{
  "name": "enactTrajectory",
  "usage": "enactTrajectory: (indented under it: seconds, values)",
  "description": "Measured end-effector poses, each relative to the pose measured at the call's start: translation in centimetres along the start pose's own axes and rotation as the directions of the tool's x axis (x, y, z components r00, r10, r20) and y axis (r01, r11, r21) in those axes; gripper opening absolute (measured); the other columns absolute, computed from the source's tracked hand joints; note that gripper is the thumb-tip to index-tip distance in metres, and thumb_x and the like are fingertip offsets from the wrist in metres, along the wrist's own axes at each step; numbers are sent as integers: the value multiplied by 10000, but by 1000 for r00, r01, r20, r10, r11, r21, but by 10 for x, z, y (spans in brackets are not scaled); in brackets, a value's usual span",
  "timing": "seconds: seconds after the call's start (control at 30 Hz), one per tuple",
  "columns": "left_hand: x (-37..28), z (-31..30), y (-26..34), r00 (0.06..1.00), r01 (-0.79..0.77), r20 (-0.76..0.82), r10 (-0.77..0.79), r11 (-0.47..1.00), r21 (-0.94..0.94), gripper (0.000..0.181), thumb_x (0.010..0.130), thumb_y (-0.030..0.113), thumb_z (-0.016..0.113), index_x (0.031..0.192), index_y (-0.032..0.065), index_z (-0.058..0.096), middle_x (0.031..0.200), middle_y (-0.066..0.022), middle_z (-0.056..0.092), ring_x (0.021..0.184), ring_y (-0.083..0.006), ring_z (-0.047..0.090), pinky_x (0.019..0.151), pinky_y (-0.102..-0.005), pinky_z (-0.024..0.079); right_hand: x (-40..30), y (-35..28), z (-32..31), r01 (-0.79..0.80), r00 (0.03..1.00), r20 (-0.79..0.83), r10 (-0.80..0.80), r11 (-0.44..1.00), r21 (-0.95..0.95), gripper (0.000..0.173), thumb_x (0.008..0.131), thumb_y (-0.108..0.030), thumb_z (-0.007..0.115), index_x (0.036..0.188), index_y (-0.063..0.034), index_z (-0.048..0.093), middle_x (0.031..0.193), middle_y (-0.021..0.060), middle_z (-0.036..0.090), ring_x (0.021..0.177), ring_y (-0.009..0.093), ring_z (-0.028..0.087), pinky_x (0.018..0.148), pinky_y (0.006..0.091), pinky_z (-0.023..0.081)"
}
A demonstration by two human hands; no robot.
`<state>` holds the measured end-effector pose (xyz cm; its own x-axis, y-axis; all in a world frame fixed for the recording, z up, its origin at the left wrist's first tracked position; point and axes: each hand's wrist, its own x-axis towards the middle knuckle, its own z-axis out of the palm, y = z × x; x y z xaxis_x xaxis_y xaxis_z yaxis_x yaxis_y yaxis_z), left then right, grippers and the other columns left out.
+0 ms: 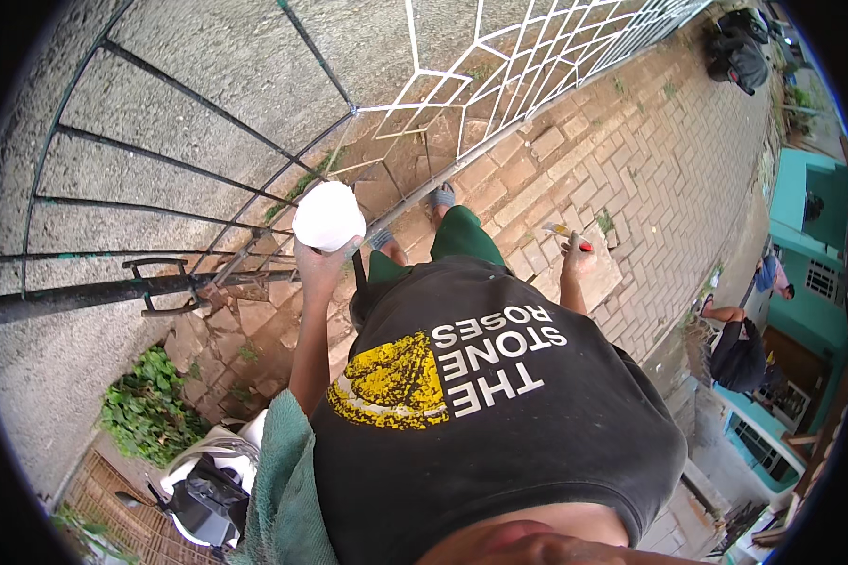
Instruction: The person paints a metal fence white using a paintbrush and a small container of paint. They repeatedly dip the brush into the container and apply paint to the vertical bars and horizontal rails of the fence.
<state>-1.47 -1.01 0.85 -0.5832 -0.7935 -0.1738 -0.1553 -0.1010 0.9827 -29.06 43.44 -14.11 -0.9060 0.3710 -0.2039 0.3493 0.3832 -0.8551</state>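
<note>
My left hand [318,272] grips a white rounded container [329,216] close to the metal fence; its inside cannot be made out against the bright white. Out to the right, my right hand [576,258] is closed around a paintbrush [557,229] with a red handle end, held away from the fence. White bars [459,78] make up the far stretch of the metalwork. The nearer bars [205,106] are dark, with green patches in places, and a dark handle [162,286] juts from a thick rail.
Behind the fence stands a rough grey wall [184,42]. Brick paving [650,169] runs along its foot. A leafy plant [152,409] and a white motorcycle [208,487] are at lower left. A green towel [283,480] hangs beside my left arm. People [738,353] sit at right.
</note>
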Motion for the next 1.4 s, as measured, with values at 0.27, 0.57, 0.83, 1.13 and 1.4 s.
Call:
enactTrajectory:
  seconds: [0.27, 0.57, 0.83, 1.13, 1.4]
  values:
    - [35, 29, 16, 979, -177, 98, 177, 984, -4, 781, 607, 152, 893, 1251, -1, 480, 1152, -114, 600, 1034, -203, 599, 895, -351, 504, -29, -34, -46, -58, 984, -154, 90, 977, 205, 314, 799, -231, 777, 841, 32, 611, 736, 104, 656, 606, 169, 655, 511, 261, 529]
    - [6, 115, 13, 979, -182, 108, 174, 981, 63, 777, 636, 106, 870, 1276, -3, 442, 1173, -116, 581, 1044, -213, 592, 906, -353, 497, 25, -51, -21, 31, 993, 92, -72, 920, 391, 243, 832, -189, 744, 966, -14, 642, 839, 72, 688, 698, 140, 675, 529, 236, 518]
    - [-43, 180, 15, 997, -74, 10, 73, 994, 85, 732, 638, 103, 868, 1243, -7, 472, 1132, -116, 594, 1014, -215, 598, 873, -346, 492, 64, -75, 39, -256, 931, 350, 104, 869, 423, 238, 875, -198, 695, 1012, -19, 619, 856, 68, 686, 646, 124, 650, 472, 219, 445]
    - [-89, 204, 19, 996, -5, -84, 15, 993, 115, 730, 626, 142, 881, 1222, -23, 493, 1138, -132, 601, 1028, -217, 608, 880, -342, 498, 47, -106, 159, -226, 795, 599, -97, 868, 441, 206, 861, -220, 713, 929, -36, 650, 747, 18, 655, 557, 69, 564, 472, 223, 415]
    - [-42, 213, -35, 967, 3, 233, -101, 922, 388, 673, 622, 104, 865, 1201, -11, 540, 1105, -97, 648, 1013, -173, 625, 885, -327, 501, 27, -55, 317, -451, 859, 495, 127, 646, 616, 166, 888, -185, 675, 906, -27, 626, 761, 62, 673, 627, 123, 652, 515, 246, 479]
